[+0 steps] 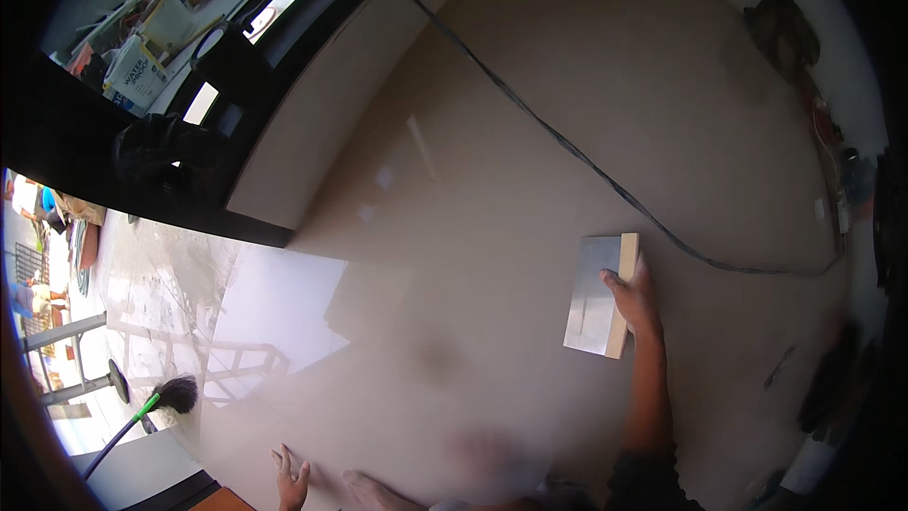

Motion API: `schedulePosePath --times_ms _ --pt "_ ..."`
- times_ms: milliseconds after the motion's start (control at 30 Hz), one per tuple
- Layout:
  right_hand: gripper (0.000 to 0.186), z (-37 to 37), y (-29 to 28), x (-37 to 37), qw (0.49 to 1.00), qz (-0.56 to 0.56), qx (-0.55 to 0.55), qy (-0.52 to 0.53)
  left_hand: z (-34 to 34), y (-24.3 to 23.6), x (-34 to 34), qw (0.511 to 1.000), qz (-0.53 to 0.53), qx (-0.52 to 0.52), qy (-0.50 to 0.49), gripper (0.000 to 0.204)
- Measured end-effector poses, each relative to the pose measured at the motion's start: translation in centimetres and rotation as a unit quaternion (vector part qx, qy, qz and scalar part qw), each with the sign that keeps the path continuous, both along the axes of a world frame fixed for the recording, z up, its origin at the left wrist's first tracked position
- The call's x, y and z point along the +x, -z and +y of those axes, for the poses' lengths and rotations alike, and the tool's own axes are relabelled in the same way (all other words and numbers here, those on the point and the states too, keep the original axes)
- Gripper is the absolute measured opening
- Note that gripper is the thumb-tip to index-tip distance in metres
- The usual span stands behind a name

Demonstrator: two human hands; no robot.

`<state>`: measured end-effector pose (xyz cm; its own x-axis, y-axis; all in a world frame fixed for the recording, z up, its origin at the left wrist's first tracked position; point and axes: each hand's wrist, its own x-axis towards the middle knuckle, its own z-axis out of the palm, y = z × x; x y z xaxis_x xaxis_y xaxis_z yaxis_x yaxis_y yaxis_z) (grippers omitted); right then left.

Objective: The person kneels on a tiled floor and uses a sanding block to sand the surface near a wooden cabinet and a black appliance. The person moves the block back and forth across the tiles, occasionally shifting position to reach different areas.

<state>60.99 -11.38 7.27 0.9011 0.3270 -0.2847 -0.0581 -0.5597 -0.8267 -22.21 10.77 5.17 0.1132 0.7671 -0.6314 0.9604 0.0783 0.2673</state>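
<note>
My right hand (636, 301) grips a wide putty blade (593, 298), a flat silvery metal sheet set in a pale wooden strip. The thumb lies on the metal face, and the other fingers are hidden behind the wooden edge. Beneath the blade stretches a smooth, shiny beige floor (492, 218); whether the blade touches it I cannot tell. At the lower left my left hand (292, 484) holds nothing, its fingers spread just over or on the floor. Beside that hand a bare foot (374, 492) shows.
A dark cable (567, 144) crosses the floor from upper left to right. A broom with a green collar and black bristles (176, 395) is at the lower left. Buckets (138, 71) and tools sit beyond a dark frame, upper left. Dark bundled things (783, 30) line the right wall.
</note>
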Motion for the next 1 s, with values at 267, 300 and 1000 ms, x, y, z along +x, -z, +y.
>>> schedulePosePath --times_ms 267,300,1000 --pt "0.088 6.1 -2.0 -3.3 0.986 -0.054 -0.156 -0.001 -2.8 0.3 10.1 0.985 0.004 0.164 -0.047 0.073" --pt "0.09 6.3 -2.1 -4.1 0.987 -0.039 -0.154 -0.001 -3.0 0.3 11.6 0.98 0.0 0.194 -0.047 0.072" --pt "0.057 -20.6 -16.7 0.0 0.954 0.094 -0.187 0.215 11.7 -15.2 62.9 0.567 -0.214 -0.007 0.796 0.07"
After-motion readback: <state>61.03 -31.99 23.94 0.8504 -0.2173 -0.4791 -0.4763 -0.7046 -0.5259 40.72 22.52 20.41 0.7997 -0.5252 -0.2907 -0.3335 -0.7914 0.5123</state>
